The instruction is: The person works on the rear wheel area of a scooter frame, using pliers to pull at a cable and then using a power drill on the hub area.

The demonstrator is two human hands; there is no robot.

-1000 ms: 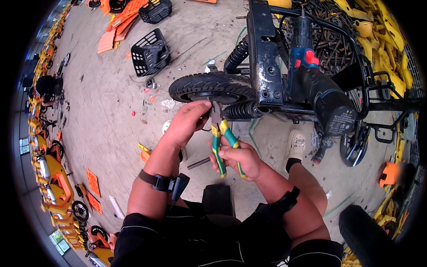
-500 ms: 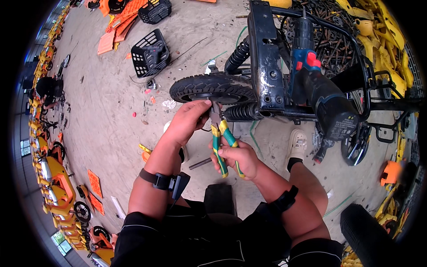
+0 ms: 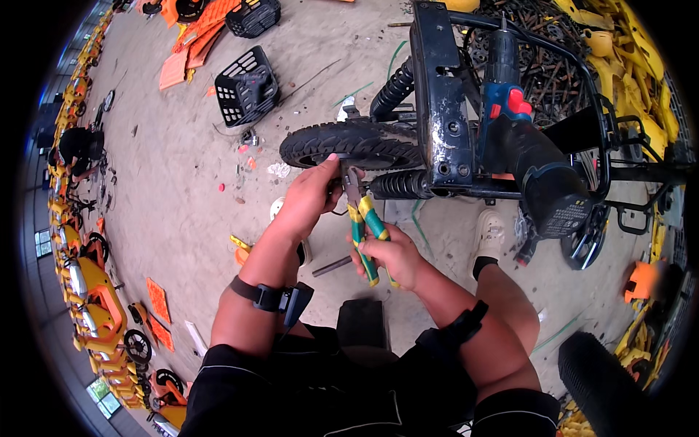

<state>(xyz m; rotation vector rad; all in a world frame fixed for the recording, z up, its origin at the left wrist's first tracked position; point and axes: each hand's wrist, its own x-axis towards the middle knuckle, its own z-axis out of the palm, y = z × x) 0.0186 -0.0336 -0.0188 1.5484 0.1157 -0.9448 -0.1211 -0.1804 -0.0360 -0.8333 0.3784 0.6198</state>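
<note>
My right hand [image 3: 388,255] is wrapped round the green and yellow handles of a pair of pliers [image 3: 362,211]. The jaws point up to the near side of a black-tyred wheel [image 3: 349,143], close to its hub. My left hand [image 3: 312,191] is closed at the wheel's near side, left of the jaws; what its fingers grip is hidden. The wheel belongs to a black vehicle frame [image 3: 443,109] lying in front of me, with a spring shock absorber [image 3: 399,185] right of the jaws. A blue and black cordless drill [image 3: 518,138] rests on the frame.
A black basket [image 3: 247,86] stands on the concrete floor, with orange panels [image 3: 193,47] beyond it. Metal parts [image 3: 557,58] and yellow panels [image 3: 637,80] are heaped at far right. A metal bar [image 3: 332,266] lies near my feet. Someone in black [image 3: 79,148] is at far left.
The pliers' jaws have shifted slightly up and right, and the handles sit a little closer together. My left hand stays beside the wheel. The view has moved slightly.
</note>
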